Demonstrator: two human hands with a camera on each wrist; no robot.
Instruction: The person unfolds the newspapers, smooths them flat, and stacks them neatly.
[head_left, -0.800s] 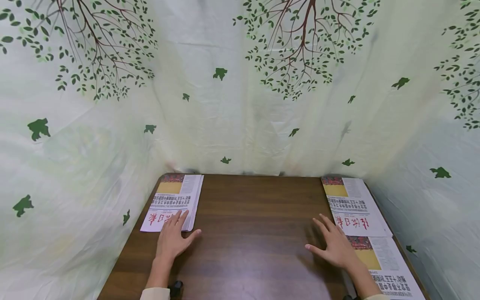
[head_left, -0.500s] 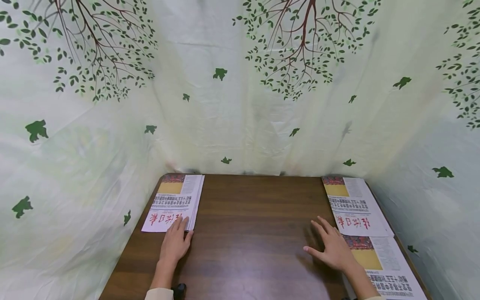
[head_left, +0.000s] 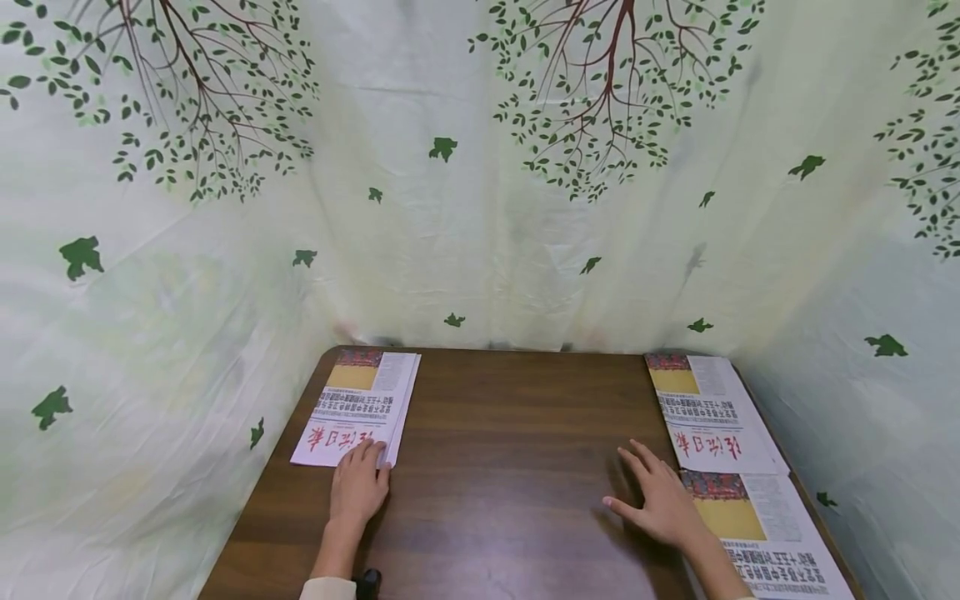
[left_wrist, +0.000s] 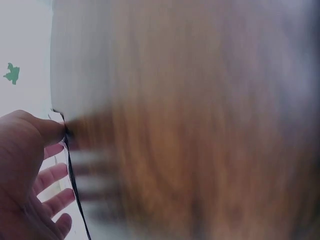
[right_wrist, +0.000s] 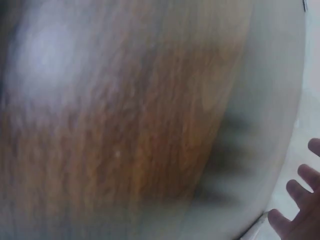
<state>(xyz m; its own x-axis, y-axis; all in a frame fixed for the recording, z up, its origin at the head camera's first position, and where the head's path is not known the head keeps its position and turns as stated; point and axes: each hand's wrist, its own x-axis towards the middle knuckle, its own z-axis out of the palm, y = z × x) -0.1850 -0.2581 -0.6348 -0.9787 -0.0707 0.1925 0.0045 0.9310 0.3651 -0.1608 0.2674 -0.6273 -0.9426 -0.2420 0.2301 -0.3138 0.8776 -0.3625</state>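
Note:
My left hand [head_left: 361,482] is at the near right corner of a folded newspaper [head_left: 356,392] on the table's left side. Its fingers lie over the newspaper's near edge and the thumb is at the corner, so it pinches the paper there. In the left wrist view the left thumb [left_wrist: 47,130] meets a dark paper-like edge, with the fingers behind it. My right hand [head_left: 663,502] is spread over the table, left of two newspapers, holding nothing. In the right wrist view only the right fingertips [right_wrist: 300,192] show at the edge.
On the right lie a far newspaper [head_left: 705,417] and a near newspaper [head_left: 765,525], end to end along the table's right edge. The brown wooden table [head_left: 517,450] meets a white curtain [head_left: 510,233] printed with trees and leaves at the back and sides.
My left hand has drawn its thumb in toward the fingers and moved slightly right and nearer. The left newspaper has shifted a little to the right. My right hand has come slightly nearer, still spread.

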